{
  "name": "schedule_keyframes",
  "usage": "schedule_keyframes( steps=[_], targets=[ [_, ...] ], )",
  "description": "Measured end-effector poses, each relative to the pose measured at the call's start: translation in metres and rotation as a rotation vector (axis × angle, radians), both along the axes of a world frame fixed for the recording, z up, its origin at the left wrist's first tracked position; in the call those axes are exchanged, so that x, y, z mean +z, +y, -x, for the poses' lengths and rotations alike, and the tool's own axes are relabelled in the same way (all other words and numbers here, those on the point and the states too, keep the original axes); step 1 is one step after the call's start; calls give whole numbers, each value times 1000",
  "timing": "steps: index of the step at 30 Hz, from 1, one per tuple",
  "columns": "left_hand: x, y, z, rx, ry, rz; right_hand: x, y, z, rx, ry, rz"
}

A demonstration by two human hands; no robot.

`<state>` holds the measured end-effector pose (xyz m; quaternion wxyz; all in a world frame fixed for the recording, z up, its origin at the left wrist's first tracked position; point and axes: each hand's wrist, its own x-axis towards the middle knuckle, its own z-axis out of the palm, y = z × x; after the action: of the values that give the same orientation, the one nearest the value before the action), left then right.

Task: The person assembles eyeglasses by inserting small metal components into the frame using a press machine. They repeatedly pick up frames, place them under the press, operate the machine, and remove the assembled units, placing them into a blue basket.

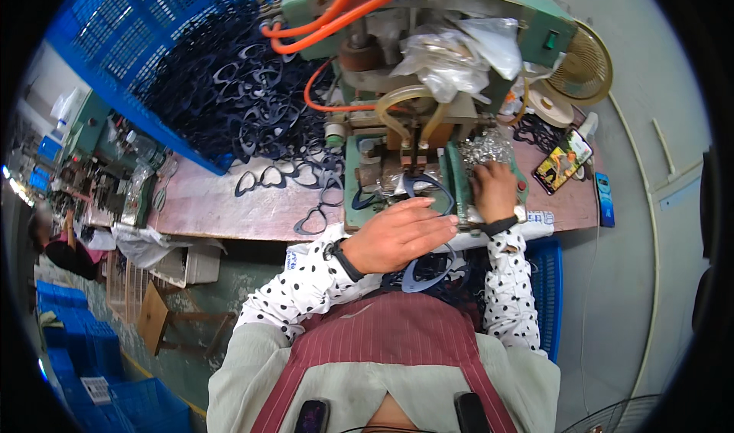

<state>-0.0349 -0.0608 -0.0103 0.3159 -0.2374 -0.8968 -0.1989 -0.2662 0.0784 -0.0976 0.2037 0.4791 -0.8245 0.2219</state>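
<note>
My left hand [401,236] lies palm down in front of a green bench press [353,213]. Its fingers are pressed together over a dark blue looped piece [417,283], with one loop reaching up to the press head and another hanging below the hand. At the right side of the press, my right hand [495,191] has its fingers curled down at a pile of small shiny metal parts [488,147]. What those fingertips pinch, if anything, is hidden. More blue looped pieces [312,220] lie on the table left of the press.
A tipped blue crate [115,73] spills many looped pieces at the left. Orange hoses [336,20] and a plastic bag [451,58] hang on the press. Phones [563,161], a tape roll [552,105] and a fan [585,62] are at the right. A blue basket [546,280] stands below.
</note>
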Motion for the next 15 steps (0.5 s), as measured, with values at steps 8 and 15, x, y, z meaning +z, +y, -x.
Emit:
schedule_keyframes(
  steps=[8,15],
  targets=[
    [-67,-5,-55,609,103,-162,-8,13,3,-81,-49,280],
    [-110,-83,-139,1152,-398,106,-2,7,-7,-252,42,138]
  ],
)
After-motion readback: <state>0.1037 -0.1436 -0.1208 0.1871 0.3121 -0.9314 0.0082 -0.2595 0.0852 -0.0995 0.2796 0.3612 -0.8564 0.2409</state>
